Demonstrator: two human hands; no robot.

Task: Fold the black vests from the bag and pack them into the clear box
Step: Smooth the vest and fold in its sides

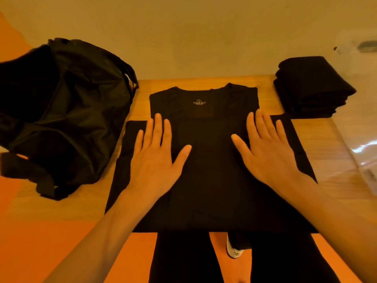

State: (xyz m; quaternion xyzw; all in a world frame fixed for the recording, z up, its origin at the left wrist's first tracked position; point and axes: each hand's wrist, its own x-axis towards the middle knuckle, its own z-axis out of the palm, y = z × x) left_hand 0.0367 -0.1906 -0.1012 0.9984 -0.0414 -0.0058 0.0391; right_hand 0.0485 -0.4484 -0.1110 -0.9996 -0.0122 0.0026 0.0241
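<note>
Black vest (pixel 206 180) lies flat on the counter (pixel 326 144). Left hand (pixel 155 158) and right hand (pixel 271 154) press it, fingers (pixel 158 127) straight and apart, probably smoothing before folding. Bag (pixel 67 111) left of vest; folded stack (pixel 312 88) at its far right.

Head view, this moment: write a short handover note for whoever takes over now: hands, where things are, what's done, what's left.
Hands: left hand open, flat on the vest, left side; right hand open, flat on its right side.
Things: vest spread unfolded on the table, neckline away from the person. Bag at the left. Stack of folded vests at far right, by clear plastic, probably the box; whether the stack sits inside it, I cannot tell.
Done: several vests folded.
Left: fold this one, add it, check the bag for more.
</note>
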